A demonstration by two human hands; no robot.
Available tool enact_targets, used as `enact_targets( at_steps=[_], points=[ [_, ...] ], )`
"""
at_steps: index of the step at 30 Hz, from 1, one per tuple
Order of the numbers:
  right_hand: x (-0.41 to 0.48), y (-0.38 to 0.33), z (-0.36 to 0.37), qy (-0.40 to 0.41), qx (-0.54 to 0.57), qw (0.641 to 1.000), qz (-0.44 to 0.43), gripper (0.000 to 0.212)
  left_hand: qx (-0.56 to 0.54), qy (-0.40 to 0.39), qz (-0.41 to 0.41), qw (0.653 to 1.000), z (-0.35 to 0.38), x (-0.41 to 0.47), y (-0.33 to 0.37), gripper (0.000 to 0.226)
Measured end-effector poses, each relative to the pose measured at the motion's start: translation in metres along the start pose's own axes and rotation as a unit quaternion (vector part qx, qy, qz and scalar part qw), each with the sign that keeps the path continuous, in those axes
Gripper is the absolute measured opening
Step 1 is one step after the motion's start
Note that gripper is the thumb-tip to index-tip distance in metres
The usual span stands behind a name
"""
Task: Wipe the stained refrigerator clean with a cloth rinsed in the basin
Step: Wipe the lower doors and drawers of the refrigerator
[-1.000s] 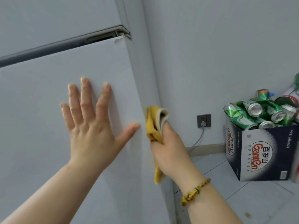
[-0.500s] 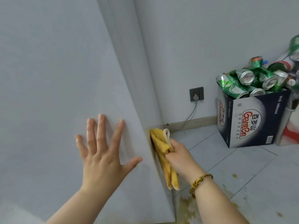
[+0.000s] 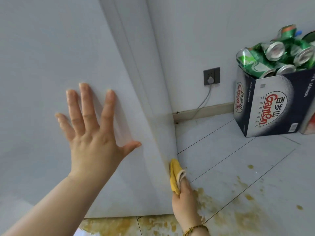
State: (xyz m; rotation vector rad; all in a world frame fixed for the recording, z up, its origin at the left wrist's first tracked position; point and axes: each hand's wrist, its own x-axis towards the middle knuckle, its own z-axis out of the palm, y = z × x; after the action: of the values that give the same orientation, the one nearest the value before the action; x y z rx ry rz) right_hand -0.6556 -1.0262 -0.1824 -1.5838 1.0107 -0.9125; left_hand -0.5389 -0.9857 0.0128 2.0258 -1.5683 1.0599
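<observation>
Left hand [image 3: 92,133] lies flat on the refrigerator [image 3: 51,57], 5 fingers spread. The right hand [image 3: 185,200] clamps the cloth [image 3: 173,178] in curled fingers against its corner. The floor spill [image 3: 209,210] just below those fingers could soak the cloth and smear back.

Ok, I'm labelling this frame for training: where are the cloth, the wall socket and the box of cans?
cloth [image 3: 173,179]: head view, on its yellow fold.
wall socket [image 3: 211,76]: head view, on its grey faceplate.
box of cans [image 3: 272,108]: head view, on its printed front face.
</observation>
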Motion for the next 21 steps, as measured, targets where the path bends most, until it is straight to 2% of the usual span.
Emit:
enact_targets(
  at_steps=[2, 3, 4, 7, 10, 11, 13, 15, 17, 19, 21],
  points=[
    [0.003, 0.005, -0.006, -0.059, -0.045, 0.991, 0.114, 0.050, 0.002, -0.004, 0.000, 1.000, 0.000, -0.001, 0.000, 0.125],
    [0.005, -0.001, -0.010, -0.068, -0.059, 0.986, 0.141, 0.046, 0.002, -0.008, -0.001, 1.000, 0.001, -0.003, 0.000, 0.126],
    [0.009, -0.010, -0.015, -0.062, -0.061, 0.987, 0.132, 0.045, 0.000, -0.009, -0.001, 1.000, 0.001, -0.004, 0.001, 0.126],
    [0.018, -0.048, -0.018, -0.013, 0.022, 1.000, 0.012, 0.052, -0.007, -0.010, -0.003, 1.000, 0.003, -0.007, 0.003, 0.128],
    [0.019, -0.070, -0.008, 0.054, 0.074, 0.989, -0.119, 0.054, -0.006, 0.000, -0.001, 1.000, 0.004, -0.004, 0.002, 0.128],
    [0.020, -0.063, -0.004, 0.067, 0.068, 0.987, -0.133, 0.053, -0.007, 0.005, 0.001, 1.000, 0.004, -0.002, 0.001, 0.127],
    [0.016, -0.036, 0.004, 0.063, 0.053, 0.993, -0.087, 0.052, -0.013, 0.010, -0.001, 1.000, 0.003, -0.005, -0.001, 0.122],
    [0.009, -0.007, 0.004, 0.013, 0.008, 0.999, 0.040, 0.054, -0.025, 0.014, 0.012, 1.000, 0.007, -0.022, 0.001, 0.110],
    [0.000, 0.014, 0.004, -0.040, -0.056, 0.986, 0.151, 0.049, -0.037, -0.005, 0.040, 0.998, 0.016, -0.050, 0.007, 0.092],
    [-0.003, 0.018, 0.002, -0.069, -0.094, 0.975, 0.188, 0.044, -0.041, -0.036, 0.047, 0.997, 0.026, -0.073, 0.007, 0.077],
    [0.001, 0.010, 0.001, -0.046, -0.100, 0.977, 0.181, 0.041, -0.030, -0.061, 0.043, 0.997, 0.036, -0.081, 0.006, 0.071]
  ],
)
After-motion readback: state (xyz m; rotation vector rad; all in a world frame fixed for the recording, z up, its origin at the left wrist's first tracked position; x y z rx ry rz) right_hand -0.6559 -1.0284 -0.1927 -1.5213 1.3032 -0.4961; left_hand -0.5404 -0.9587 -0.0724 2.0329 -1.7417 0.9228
